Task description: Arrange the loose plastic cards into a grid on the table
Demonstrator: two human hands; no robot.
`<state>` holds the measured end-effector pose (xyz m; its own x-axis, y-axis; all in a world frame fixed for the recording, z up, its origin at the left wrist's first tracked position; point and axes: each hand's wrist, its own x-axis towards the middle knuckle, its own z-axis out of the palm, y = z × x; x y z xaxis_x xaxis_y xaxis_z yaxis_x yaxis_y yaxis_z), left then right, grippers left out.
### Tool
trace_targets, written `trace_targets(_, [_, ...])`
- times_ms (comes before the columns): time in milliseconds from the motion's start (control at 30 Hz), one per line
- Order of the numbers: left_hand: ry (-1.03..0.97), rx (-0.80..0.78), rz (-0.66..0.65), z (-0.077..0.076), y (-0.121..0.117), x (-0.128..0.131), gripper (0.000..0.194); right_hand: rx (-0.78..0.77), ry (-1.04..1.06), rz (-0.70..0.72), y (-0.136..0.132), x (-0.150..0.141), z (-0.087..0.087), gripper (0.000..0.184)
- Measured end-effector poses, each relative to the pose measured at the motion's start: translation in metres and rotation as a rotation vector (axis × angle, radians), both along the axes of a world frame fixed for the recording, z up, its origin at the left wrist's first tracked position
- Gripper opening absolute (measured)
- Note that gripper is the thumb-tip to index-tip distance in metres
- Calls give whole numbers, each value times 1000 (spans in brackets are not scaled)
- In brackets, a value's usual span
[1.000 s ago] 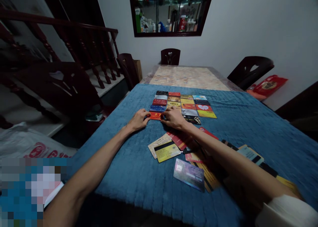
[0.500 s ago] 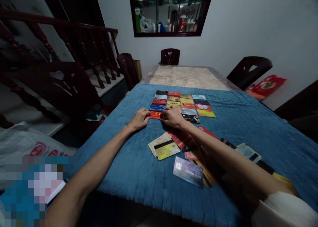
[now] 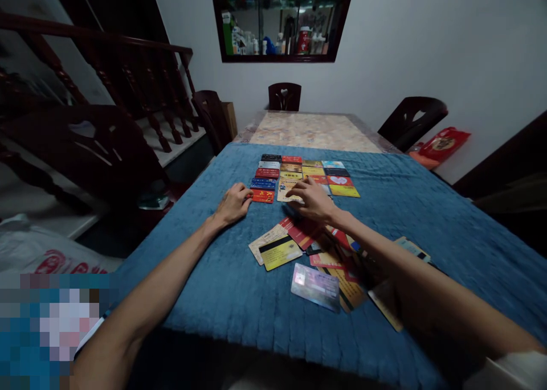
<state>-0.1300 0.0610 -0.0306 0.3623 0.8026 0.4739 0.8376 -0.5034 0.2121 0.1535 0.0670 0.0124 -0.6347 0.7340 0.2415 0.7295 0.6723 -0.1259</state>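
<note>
Many glossy, multicoloured rectangular cards (image 3: 291, 176) gridded mid-counter on our blue-cloth-covered counter (image 3: 222, 276); loose overlapping card pile (image 3: 325, 260) closer to its near edge. Our left hand (image 3: 233, 204): fingers curled, touching the left end of the grid's near-left red card (image 3: 262, 196); we can't tell if gripped. Our right hand (image 3: 314, 199): fingers half spread over a cream card (image 3: 282, 192), nothing seen in them.

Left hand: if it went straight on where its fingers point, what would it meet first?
Most likely the orange-red card: the left hand has its fingertips at the card's left end, though whether they actually touch it is hard to tell.
</note>
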Motion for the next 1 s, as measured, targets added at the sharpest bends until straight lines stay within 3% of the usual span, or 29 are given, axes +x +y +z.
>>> trace_targets(333, [-17,65,-49,20,-26,32,19,24,85,173,-46,60,-12,27])
trace_targets(700, [144,21,-178,43,-78,100,19,-55,87,221,-55,71,-22,36])
trace_targets(1000, [150,-91,-267,40,-96,123,29,-40,67,219,-58,75,-25,42])
